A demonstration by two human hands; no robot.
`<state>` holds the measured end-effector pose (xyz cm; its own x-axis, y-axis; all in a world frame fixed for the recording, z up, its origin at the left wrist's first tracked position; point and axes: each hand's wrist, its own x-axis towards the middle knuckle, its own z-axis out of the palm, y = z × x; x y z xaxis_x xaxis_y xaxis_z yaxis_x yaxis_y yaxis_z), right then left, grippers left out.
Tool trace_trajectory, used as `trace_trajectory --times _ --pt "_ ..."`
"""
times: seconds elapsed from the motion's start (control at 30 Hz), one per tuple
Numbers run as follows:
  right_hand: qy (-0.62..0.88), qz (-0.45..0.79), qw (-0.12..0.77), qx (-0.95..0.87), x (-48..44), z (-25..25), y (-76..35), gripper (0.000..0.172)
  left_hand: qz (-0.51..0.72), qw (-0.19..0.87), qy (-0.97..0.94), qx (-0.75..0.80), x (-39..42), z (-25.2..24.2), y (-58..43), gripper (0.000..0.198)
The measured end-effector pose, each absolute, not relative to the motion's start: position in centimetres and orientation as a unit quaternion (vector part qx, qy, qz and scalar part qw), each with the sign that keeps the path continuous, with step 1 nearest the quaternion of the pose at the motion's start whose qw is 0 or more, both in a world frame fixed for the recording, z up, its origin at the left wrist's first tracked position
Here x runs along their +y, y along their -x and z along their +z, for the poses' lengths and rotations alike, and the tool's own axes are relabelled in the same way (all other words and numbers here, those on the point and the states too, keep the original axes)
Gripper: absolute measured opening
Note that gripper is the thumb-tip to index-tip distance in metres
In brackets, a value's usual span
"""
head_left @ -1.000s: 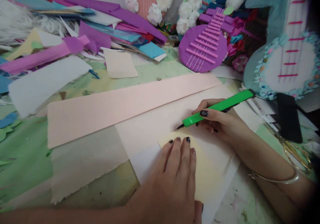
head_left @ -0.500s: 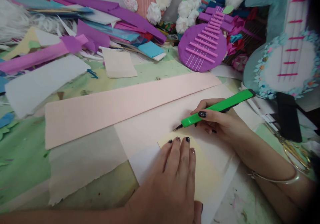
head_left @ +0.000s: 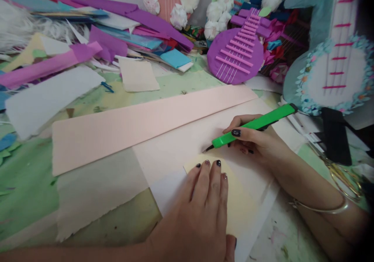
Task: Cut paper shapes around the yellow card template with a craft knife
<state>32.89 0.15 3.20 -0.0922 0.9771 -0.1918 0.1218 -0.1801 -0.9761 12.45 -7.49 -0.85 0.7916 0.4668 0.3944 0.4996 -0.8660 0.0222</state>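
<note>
My right hand (head_left: 257, 137) holds a green utility knife (head_left: 257, 125) like a pen, fingers wrapped round its body. Its dark, narrow tip points down and left, at or just over the pale pink sheet (head_left: 175, 145); whether it touches I cannot tell. Flat on a pale yellow piece of paper (head_left: 239, 199) lies my left hand (head_left: 201, 203), fingers stretched out side by side. The yellow piece rests on the sheet, just below the knife tip. A long, tapering pink strip (head_left: 140, 123) lies across the table behind both hands.
Gold-handled scissors (head_left: 344, 178) lie by my right forearm. A purple paper lute (head_left: 235, 57) and a blue-green one (head_left: 304, 71) stand at the back right. Paper scraps (head_left: 55, 94) pile up at the left. A torn translucent sheet (head_left: 99, 192) lies left of my left hand.
The view has shifted very slightly. Both hands, the knife and the papers otherwise keep their places.
</note>
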Motion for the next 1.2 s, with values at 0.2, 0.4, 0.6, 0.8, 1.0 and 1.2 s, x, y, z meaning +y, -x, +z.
trace_trajectory --times 0.2,0.4,0.6,0.8,1.0,1.2 --pt "0.556 0.528 0.386 -0.513 0.2 3.34 -32.87 0.026 -0.198 0.045 0.945 -0.257 -7.53 -0.92 -12.45 0.066" --pt "0.546 0.535 0.387 -0.516 0.15 3.27 -33.13 0.025 -0.193 0.046 0.946 -0.256 -7.58 -0.91 -12.45 0.066" --pt "0.555 0.53 0.391 -0.508 0.19 3.3 -33.18 0.025 -0.199 0.043 0.944 -0.26 -7.55 -0.87 -12.52 0.066" --pt "0.554 0.524 0.39 -0.516 0.12 3.46 -33.19 0.023 -0.19 0.034 0.946 -0.259 -7.73 -0.93 -12.47 0.069" --pt "0.561 0.524 0.393 -0.506 0.27 3.35 -33.48 0.021 -0.197 0.035 0.944 -0.262 -7.62 -0.91 -12.4 0.067" --pt "0.559 0.519 0.391 -0.515 0.3 3.41 -33.41 0.023 -0.2 0.035 0.944 -0.26 -7.5 -0.86 -12.4 0.066"
